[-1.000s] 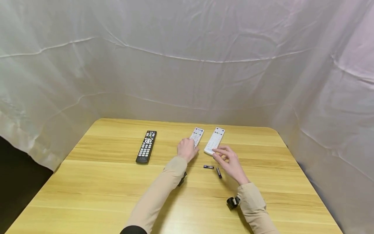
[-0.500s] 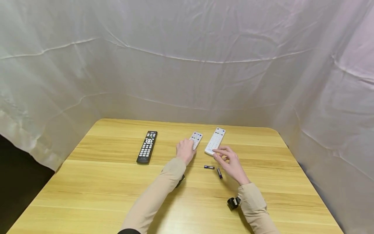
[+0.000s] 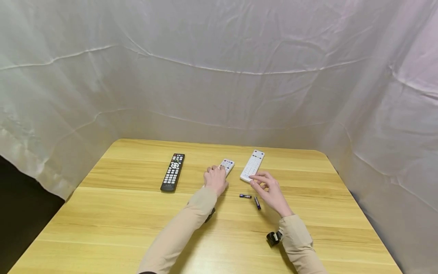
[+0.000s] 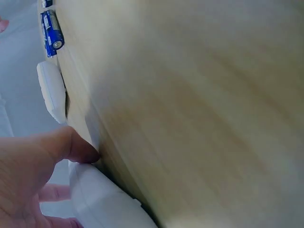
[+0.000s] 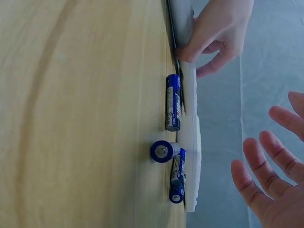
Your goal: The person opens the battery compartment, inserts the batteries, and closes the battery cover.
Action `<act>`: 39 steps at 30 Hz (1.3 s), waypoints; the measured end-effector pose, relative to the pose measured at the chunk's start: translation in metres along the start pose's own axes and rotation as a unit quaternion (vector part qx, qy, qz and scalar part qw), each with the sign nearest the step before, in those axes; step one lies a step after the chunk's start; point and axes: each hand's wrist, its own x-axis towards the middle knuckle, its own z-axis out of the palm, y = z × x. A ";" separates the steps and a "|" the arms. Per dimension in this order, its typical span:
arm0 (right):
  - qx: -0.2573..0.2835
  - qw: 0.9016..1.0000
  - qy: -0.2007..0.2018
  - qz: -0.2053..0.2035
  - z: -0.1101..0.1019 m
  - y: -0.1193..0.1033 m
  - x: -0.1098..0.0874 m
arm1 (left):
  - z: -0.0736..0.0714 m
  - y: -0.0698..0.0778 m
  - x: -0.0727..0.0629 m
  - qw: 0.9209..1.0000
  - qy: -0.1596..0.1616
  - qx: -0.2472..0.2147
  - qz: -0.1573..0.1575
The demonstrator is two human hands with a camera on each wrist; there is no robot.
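Note:
My left hand (image 3: 215,180) grips the middle white remote control (image 3: 227,165) from above; the hand covers its near half. In the left wrist view the thumb lies along one side of that remote (image 4: 102,197) and fingers along the other. My right hand (image 3: 271,192) hovers by the near end of another white remote control (image 3: 252,165), its fingers loosely bent. The right wrist view shows that hand (image 5: 275,185) apart from everything, holding nothing. Two batteries (image 3: 245,196) lie in front of it on the table; the right wrist view shows several blue batteries (image 5: 173,102), partly overlapping.
A black remote control (image 3: 172,172) lies to the left on the wooden table (image 3: 113,213). Pale curtain fabric (image 3: 219,91) hangs behind the table and along its sides.
The left hand has drawn the middle white remote control towards the person and slightly left. My right hand, the batteries and the other remotes stay essentially where they were.

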 end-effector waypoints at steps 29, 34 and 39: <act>0.001 1.000 -0.009 0.010 0.000 -0.002 -0.001 | -0.007 -0.045 -0.017 0.907 -0.043 -0.419 -0.019; 0.000 1.000 -0.012 0.009 0.001 -0.004 -0.001 | -0.011 -0.050 -0.022 0.886 0.004 -0.460 -0.054; 0.002 1.000 -0.012 -0.003 0.001 -0.007 -0.001 | -0.018 -0.054 -0.028 0.853 0.029 -0.512 -0.096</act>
